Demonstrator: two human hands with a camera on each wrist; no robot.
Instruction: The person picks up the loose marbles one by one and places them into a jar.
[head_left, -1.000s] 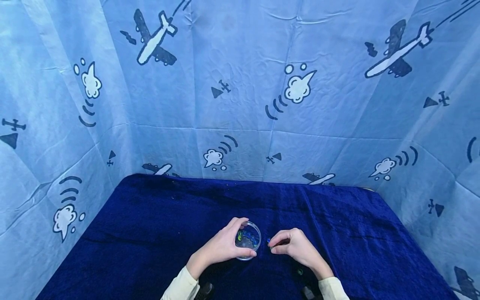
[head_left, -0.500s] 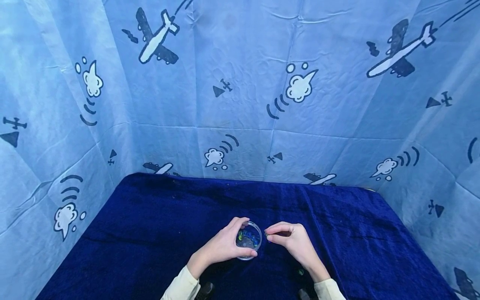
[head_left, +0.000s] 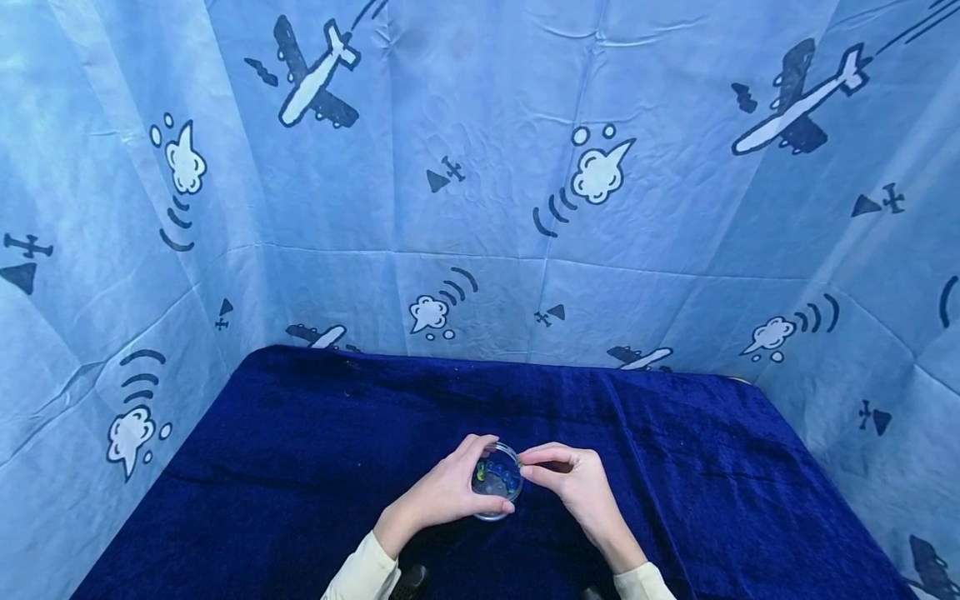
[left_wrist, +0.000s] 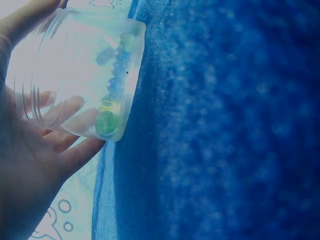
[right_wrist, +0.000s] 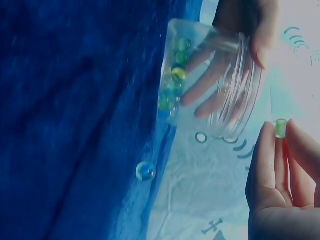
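Observation:
My left hand (head_left: 442,490) grips a clear plastic jar (head_left: 497,505) with a threaded neck, its fingers and thumb around the side. Several glass marbles (left_wrist: 107,123), green, yellow and blue, lie on the jar's bottom. Between thumb and fingertips, my right hand (head_left: 572,483) pinches a green marble (right_wrist: 281,128). In the right wrist view this marble is just outside the jar's mouth, at rim level; in the head view the fingertips overlap the jar's right rim. A clear and blue marble (right_wrist: 146,171) rests on the cloth beside the jar.
Dark blue velvety cloth (head_left: 360,433) covers the table under both hands. A light blue curtain (head_left: 480,208) printed with planes and clouds hangs behind and at both sides. Black wrist gear (head_left: 411,582) shows by the left sleeve.
My right hand has risen from the cloth with the marble and moved left to the jar's rim. The left hand and jar have stayed put. A green marble near the right forearm is now hidden.

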